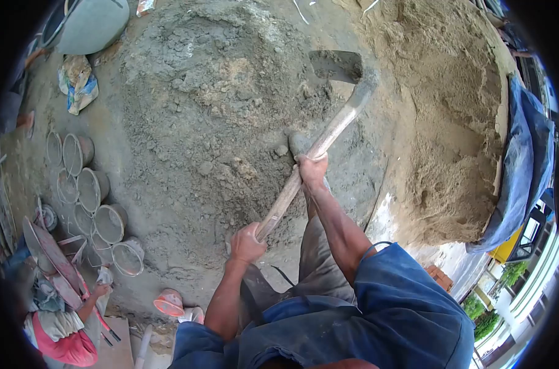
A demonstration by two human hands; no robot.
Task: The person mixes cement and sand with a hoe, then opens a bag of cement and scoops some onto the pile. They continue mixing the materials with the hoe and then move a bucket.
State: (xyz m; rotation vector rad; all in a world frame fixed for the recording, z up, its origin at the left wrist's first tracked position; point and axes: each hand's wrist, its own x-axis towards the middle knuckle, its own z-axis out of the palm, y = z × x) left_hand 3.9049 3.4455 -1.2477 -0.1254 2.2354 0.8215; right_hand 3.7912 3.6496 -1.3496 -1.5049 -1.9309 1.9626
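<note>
Left grip [247, 243]: closed around the near end of the hoe handle, close to the body.
Right grip [312, 169]: wrapped round the same handle [283, 202] farther up, well apart from the left.
Hoe: slants away and to the right, its blade [336, 60] by the border of grey mix and sand; I cannot tell whether it bites or hovers.
Good pull: the wide hand spacing should give control; best steered with the right and drawn back with the left, in shallow bites.
Footing: the leg [316, 249] stands near the handle's line, so strokes are safest kept to one side.
Grey mix [224, 104]: a broad, lumpy heap on the ground; dry-looking patches probably deserve turning under.
Sand heap [454, 123]: right of the mix.
Buckets [111, 224]: clustered at left.
</note>
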